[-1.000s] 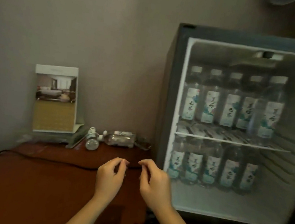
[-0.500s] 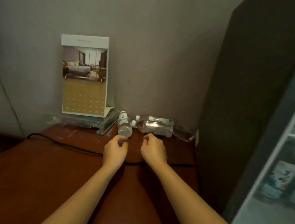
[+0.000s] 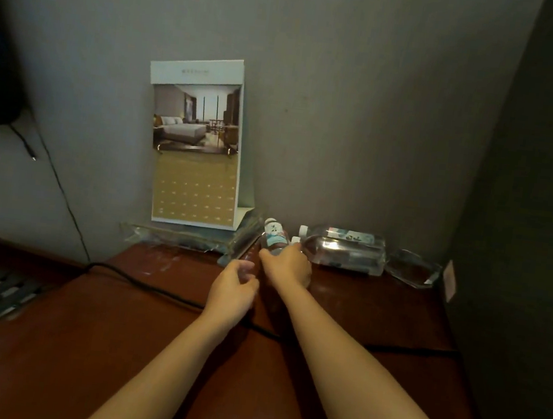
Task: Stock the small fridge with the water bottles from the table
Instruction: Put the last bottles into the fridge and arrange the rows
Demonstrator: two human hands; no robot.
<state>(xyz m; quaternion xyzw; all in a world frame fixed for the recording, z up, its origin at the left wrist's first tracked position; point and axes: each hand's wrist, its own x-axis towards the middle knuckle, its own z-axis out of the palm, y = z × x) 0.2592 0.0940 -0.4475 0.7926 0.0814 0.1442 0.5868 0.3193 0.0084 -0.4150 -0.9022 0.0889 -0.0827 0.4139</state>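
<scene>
A small clear water bottle (image 3: 275, 235) with a white cap and pale label lies on the brown table (image 3: 114, 346) near the wall, cap pointing away from me. My right hand (image 3: 287, 265) is closed over its near end. My left hand (image 3: 233, 285) hovers just left of it with loosely curled fingers and holds nothing. Two more water bottles (image 3: 344, 251) lie side by side to the right, caps pointing left. The fridge shows only as a dark side panel (image 3: 544, 205) at the right edge; its inside is out of view.
A desk calendar (image 3: 196, 145) leans against the wall over crumpled clear plastic wrap (image 3: 189, 239). A black cable (image 3: 155, 290) crosses the table under my arms. A clear plastic dish (image 3: 413, 268) sits between the bottles and the fridge.
My view has swung left, away from the fridge's open front. Both hands have reached forward to the wall, and my right hand has shifted from the lying pair onto the small bottle.
</scene>
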